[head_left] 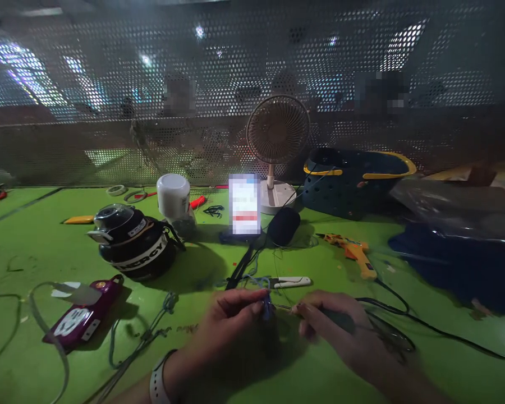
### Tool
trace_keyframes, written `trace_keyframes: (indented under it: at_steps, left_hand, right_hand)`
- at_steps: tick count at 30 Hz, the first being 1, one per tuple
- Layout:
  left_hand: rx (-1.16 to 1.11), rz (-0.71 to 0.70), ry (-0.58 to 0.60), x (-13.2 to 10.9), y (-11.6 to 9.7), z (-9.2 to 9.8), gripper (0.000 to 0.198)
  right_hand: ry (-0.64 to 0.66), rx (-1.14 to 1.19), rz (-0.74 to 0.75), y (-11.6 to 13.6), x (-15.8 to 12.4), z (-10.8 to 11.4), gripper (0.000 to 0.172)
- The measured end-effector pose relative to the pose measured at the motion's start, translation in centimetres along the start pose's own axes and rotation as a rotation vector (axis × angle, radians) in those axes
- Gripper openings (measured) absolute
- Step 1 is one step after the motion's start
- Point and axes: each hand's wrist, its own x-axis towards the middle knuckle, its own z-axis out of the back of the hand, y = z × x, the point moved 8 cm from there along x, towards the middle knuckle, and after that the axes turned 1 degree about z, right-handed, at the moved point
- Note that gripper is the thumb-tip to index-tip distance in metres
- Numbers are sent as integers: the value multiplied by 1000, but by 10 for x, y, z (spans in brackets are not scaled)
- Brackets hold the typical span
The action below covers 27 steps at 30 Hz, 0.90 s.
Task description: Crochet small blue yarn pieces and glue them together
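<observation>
My left hand (pixel 234 318) is closed in a pinch on a small blue-purple piece of yarn work (pixel 267 308), just above the green table. Light blue yarn (pixel 256 279) trails from behind it. My right hand (pixel 339 321) is closed on a thin metal crochet hook (pixel 283 307), whose tip reaches to the yarn work. The fine end of the hook is too small to make out. Beyond the hands lies a white-handled cutter (pixel 292 281). A dark ball of yarn (pixel 283 226) rests farther back, beside a lit phone (pixel 244 205) standing upright.
An orange glue gun (pixel 356 253) lies right, its cable running along the table (pixel 328 264). Behind are a fan (pixel 278 129) and a dark basket (pixel 349 191). At left stand a black bottle (pixel 138 244), a white jar (pixel 173 195) and a purple power strip (pixel 84 314). Cords lie front left.
</observation>
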Motion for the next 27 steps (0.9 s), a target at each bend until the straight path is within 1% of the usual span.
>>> trace_keyframes:
  at_steps: [3, 6, 8, 10, 13, 18, 24, 27]
  left_hand:
    - [-32, 23, 5, 0, 1, 0, 19]
    - [-82, 44, 40, 0, 3, -2, 20]
    - [-98, 48, 65, 0, 3, -3, 20]
    - [-90, 37, 64, 0, 2, -2, 19]
    - [-62, 3, 51, 1, -2, 0, 17]
    - [-40, -27, 35, 1, -5, 1, 17]
    - [0, -77, 65, 2, -8, 1, 17]
    - [26, -98, 64, 1, -9, 0, 17]
  right_hand:
    - [-14, 48, -3, -2, -1, 0, 38]
    - [-1, 142, 25, -2, -1, -2, 26]
    - [-17, 194, 18, -3, -2, -1, 19]
    - [-49, 246, -17, -5, -2, 1, 16]
    - [-88, 315, -55, -5, -2, 3, 16]
    - [-82, 272, -14, 0, 0, 3, 12]
    - [-86, 221, 60, -2, 1, 5, 7]
    - [-101, 178, 48, -4, 1, 6, 7]
